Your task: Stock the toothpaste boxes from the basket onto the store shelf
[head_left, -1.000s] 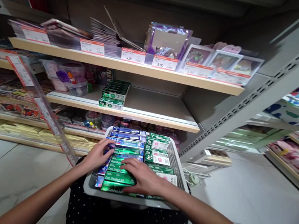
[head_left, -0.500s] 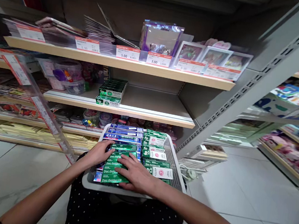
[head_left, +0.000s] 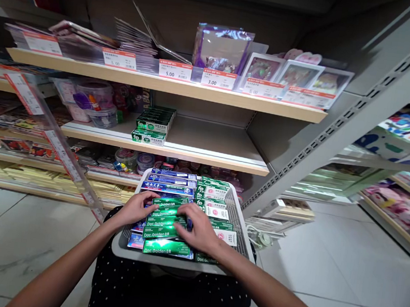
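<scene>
A light grey plastic basket (head_left: 118, 251) rests on my lap, filled with slim boxes. A row of long green Doc.Golden boxes (head_left: 160, 231) lies on top at its left side, over blue boxes (head_left: 171, 188). My left hand (head_left: 140, 209) has its fingertips against the left ends of the upper green boxes. Opposite, my right hand (head_left: 198, 226) is bent round their right ends, slightly blurred. The nearest green box (head_left: 166, 248) lies a little apart from the others. Green-and-white boxes (head_left: 217, 211) fill the basket's right side, partly behind my right hand.
Ahead is a shelf (head_left: 210, 141) bearing a small stack of similar green boxes (head_left: 151, 126) and clear plastic tubs (head_left: 100, 106). Above it, a shelf edge with price tags (head_left: 171, 69) juts out. A slotted grey upright (head_left: 327, 133) stands at the right.
My right hand has drawn up and rightward from lying over the green boxes to their right ends. The green boxes have shifted slightly right, and the nearest one has separated from the row.
</scene>
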`<state>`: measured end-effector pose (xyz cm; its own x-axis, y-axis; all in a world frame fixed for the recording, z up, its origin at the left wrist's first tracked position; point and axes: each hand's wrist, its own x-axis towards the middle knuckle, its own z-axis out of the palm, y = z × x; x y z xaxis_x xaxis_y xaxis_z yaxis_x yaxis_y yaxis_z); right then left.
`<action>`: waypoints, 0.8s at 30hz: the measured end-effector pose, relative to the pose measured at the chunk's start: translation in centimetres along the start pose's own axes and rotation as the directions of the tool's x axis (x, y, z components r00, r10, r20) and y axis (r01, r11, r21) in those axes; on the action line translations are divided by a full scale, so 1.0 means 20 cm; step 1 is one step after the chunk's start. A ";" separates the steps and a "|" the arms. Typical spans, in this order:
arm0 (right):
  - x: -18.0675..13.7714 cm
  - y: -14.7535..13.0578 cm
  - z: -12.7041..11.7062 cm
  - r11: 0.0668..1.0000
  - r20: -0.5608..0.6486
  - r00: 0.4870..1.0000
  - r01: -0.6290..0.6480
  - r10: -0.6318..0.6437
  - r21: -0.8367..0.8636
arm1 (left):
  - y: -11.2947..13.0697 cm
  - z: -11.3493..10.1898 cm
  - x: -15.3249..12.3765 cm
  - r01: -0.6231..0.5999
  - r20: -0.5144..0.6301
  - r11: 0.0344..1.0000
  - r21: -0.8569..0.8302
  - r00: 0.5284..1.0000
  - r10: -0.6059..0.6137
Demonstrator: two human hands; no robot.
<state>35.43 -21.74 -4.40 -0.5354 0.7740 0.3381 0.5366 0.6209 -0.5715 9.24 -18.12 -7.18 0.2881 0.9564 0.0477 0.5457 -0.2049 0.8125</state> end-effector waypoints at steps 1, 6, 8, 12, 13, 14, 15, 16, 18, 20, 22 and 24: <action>0.03 0.02 0.00 0.996 -0.069 0.993 -0.092 0.091 -0.007 | 0.00 0.01 0.00 0.007 -0.021 1.000 -0.020 1.000 -0.007; 0.12 0.14 0.02 0.935 -0.144 0.924 -0.344 0.354 0.093 | -0.05 0.05 0.01 0.024 -0.132 0.969 -0.246 0.990 -0.058; 0.13 0.16 0.05 0.914 -0.167 0.907 -0.352 0.387 0.201 | -0.06 0.05 0.02 0.024 -0.175 0.952 -0.305 0.981 -0.081; 0.11 0.18 0.12 0.829 -0.205 0.870 -0.319 0.449 0.459 | -0.05 0.04 0.02 0.032 -0.227 0.930 -0.366 0.966 -0.123; 0.11 0.18 0.13 0.804 -0.211 0.858 -0.316 0.468 0.503 | -0.04 0.04 0.02 0.033 -0.236 0.929 -0.369 0.963 -0.128; 0.10 0.18 0.14 0.785 -0.215 0.847 -0.316 0.487 0.533 | -0.03 0.03 0.02 0.035 -0.246 0.929 -0.369 0.960 -0.134; 0.10 0.19 0.15 0.771 -0.214 0.837 -0.322 0.503 0.550 | -0.02 0.03 0.02 0.038 -0.257 0.929 -0.368 0.956 -0.141; 0.10 0.19 0.15 0.761 -0.207 0.832 -0.332 0.514 0.558 | -0.02 0.03 0.02 0.043 -0.265 0.929 -0.368 0.953 -0.149; 0.10 0.19 0.15 0.746 -0.184 0.829 -0.350 0.529 0.567 | -0.02 0.03 0.02 0.052 -0.269 0.926 -0.374 0.949 -0.162; 0.11 0.20 0.15 0.726 -0.168 0.826 -0.353 0.538 0.590 | -0.04 0.03 0.02 0.054 -0.257 0.924 -0.378 0.953 -0.161; 0.11 0.20 0.14 0.705 -0.161 0.823 -0.345 0.545 0.620 | -0.05 0.03 0.02 0.046 -0.252 0.924 -0.380 0.956 -0.151; 0.11 0.20 0.14 0.687 -0.150 0.828 -0.332 0.541 0.646 | -0.05 0.03 0.02 0.044 -0.256 0.925 -0.378 0.955 -0.150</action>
<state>34.59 -17.88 -8.04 -0.0554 0.9950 0.0829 0.1250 0.0893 -0.9881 9.26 -17.56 -8.25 -0.0078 0.9974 0.0723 0.2198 -0.0688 0.9731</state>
